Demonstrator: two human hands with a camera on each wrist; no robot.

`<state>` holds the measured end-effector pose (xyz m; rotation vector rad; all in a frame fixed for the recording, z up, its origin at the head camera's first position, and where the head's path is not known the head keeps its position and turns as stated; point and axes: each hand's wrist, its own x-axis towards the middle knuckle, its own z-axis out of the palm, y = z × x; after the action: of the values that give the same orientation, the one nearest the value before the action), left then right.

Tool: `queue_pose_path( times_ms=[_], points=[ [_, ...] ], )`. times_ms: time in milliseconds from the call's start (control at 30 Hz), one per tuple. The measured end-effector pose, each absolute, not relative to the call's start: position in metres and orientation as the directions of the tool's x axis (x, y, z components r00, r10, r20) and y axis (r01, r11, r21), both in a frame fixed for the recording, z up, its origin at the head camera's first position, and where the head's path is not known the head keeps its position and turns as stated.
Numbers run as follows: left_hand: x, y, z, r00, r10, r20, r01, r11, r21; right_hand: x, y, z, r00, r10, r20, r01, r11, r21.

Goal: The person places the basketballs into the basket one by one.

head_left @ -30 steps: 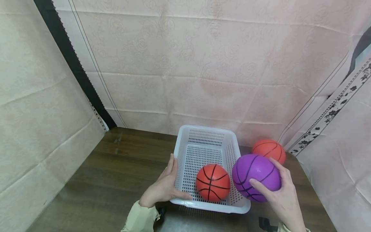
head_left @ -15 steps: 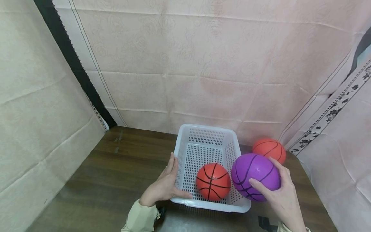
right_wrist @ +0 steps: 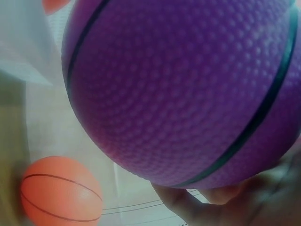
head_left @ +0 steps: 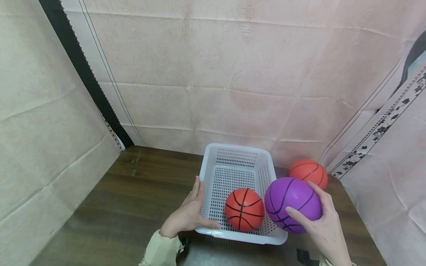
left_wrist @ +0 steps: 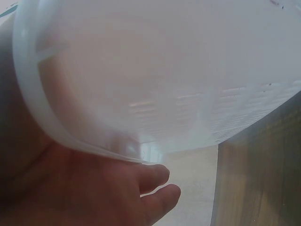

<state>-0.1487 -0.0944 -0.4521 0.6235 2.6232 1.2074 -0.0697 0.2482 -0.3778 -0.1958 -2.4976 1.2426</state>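
Note:
My left hand (head_left: 188,212) holds the near left corner of a white perforated plastic basket (head_left: 243,237). Its thumb lies over the rim, while its fingers run along the outer left wall, as the left wrist view also shows of the basket (left_wrist: 188,56). Inside the basket's near half rests an orange-red toy basketball (head_left: 244,210) with black lines. Just right of it, by the basket's right rim, my right hand (head_left: 324,223) grips a larger purple toy basketball (head_left: 293,203) between thumb and fingers. The right wrist view is mostly filled by this pebbled purple ball (right_wrist: 178,89).
A second orange-red basketball (head_left: 308,173) sits on the dark wooden table (head_left: 133,195), behind the purple ball at the back right. Pale patterned cloth (head_left: 213,81) hangs behind the table and along both sides. A black patch (head_left: 303,255) lies near the right wrist.
The purple ball and right hand have shifted very slightly left toward the basket. My left hand, the basket and both orange-red balls stay in place.

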Motion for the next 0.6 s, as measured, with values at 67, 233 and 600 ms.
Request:
queue_pose_path(
  times_ms=[67,233,600],
  points=[
    [-0.1489,-0.0942,-0.4518,-0.894,0.447,0.007,0.294,0.578,0.761,-0.0691,0.2477,-0.3775,-0.934,0.267,0.237,-0.029,0.604,-0.796],
    [-0.1483,-0.0942,-0.4504,-0.894,0.449,0.005,0.293,0.575,0.764,-0.0681,0.2459,-0.3767,-0.939,0.257,0.229,-0.031,0.601,-0.799],
    [-0.1494,-0.0949,-0.4519,-0.893,0.450,0.011,0.297,0.570,0.766,-0.0680,0.2442,-0.3772,-0.948,0.211,0.238,-0.060,0.615,-0.786]
  ],
)
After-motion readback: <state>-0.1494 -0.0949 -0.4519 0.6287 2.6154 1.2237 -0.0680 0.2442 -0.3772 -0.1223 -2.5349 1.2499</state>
